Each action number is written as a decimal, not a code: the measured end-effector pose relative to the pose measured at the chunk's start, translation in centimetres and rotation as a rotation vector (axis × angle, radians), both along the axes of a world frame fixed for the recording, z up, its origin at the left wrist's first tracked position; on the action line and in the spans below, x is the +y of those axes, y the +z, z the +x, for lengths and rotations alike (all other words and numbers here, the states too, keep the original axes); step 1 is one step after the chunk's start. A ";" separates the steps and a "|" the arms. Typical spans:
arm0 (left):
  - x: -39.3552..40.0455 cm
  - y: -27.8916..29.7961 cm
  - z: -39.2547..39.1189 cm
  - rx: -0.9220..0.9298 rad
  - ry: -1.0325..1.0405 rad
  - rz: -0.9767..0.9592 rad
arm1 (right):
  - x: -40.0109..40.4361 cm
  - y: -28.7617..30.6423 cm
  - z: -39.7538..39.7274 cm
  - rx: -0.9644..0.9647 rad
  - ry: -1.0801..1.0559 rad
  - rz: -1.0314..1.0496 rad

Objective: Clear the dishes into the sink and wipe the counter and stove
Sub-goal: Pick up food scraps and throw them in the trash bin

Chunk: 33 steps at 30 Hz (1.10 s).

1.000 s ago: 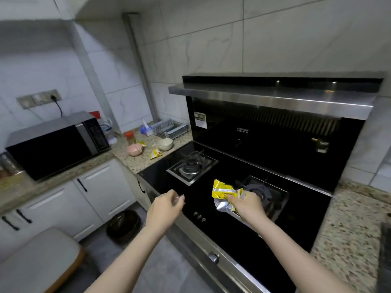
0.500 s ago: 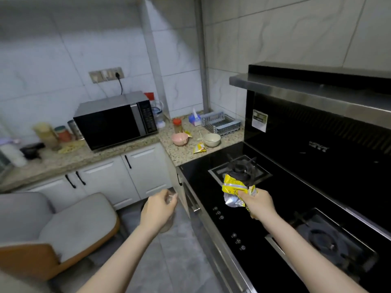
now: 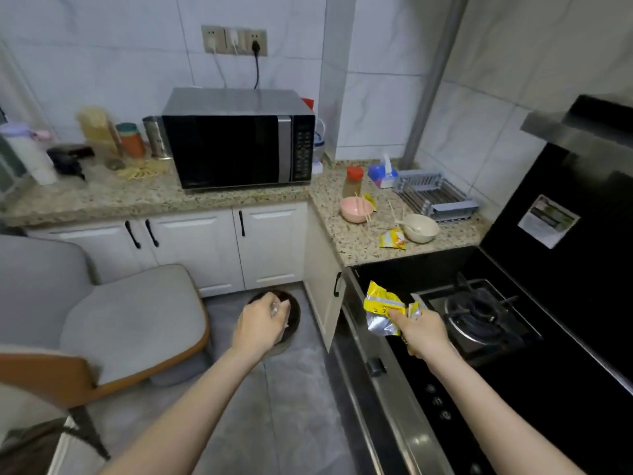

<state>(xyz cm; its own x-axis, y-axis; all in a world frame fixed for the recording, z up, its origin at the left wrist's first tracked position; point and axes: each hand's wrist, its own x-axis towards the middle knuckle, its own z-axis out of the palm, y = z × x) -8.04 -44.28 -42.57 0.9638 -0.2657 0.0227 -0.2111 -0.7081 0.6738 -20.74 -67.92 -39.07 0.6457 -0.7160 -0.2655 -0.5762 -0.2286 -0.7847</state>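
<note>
No print here can be read.

The paper label (image 3: 548, 220) stuck on the black panel behind the stove carries lines too small and blurred to make out. The yellow wrapper (image 3: 383, 306) pinched in the right hand (image 3: 420, 331) shows dark marks that stay illegible, as do the microwave (image 3: 237, 138) keypad's markings.

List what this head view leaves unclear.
- Left hand: pinches something small and pale; too blurred to identify.
- Bin: the left hand covers most of it; contents unseen.
- Sink: outside the frame.
- Yellow wrapper in the right hand: print unreadable.
</note>
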 end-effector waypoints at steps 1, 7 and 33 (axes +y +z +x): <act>0.6 -0.4 1.4 0.023 0.005 -0.005 | 0.5 -0.1 1.6 0.016 0.011 -0.024; 3.4 -2.6 10.6 0.128 0.086 -0.073 | 3.4 -2.8 11.1 0.059 0.069 -0.046; -2.1 -10.6 40.5 0.586 0.096 -0.289 | -1.1 -17.0 43.4 0.184 0.153 0.259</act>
